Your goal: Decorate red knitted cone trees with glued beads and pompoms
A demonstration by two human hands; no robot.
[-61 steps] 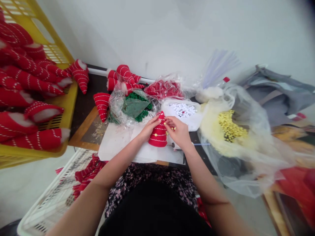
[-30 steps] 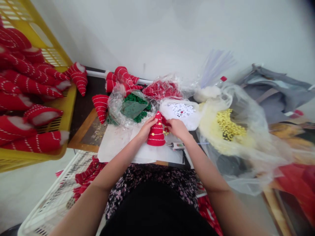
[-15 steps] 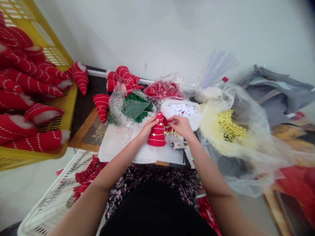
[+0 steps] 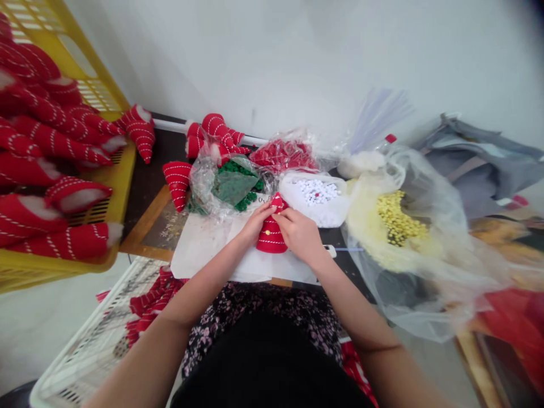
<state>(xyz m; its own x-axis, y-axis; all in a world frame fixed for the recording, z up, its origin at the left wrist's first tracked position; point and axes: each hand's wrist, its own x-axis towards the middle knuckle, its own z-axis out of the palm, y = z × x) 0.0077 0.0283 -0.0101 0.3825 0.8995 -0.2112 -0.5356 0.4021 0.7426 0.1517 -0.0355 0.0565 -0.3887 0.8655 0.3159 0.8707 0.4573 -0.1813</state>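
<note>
1. Between our hands, the red cone [image 4: 272,240] points away from us; our left hand [image 4: 255,223] grips its side, likely steadying it.
2. Our right hand [image 4: 301,232] touches it; whether it pinches anything, we cannot tell.
3. Beyond both, white pieces [image 4: 323,192] lie uncovered, seemingly for easy reach.

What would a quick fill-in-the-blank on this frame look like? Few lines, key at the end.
1. The red cone between the left hand and the right hand has stitching coloured ____.
2. The crate of stuffed cones at upper left is coloured ____.
3. The clear bag just beyond the left hand holds pieces coloured ____.
4. Among the white pieces in the white container sits one coloured ____.

Missing words: white; yellow; green; red.
</note>
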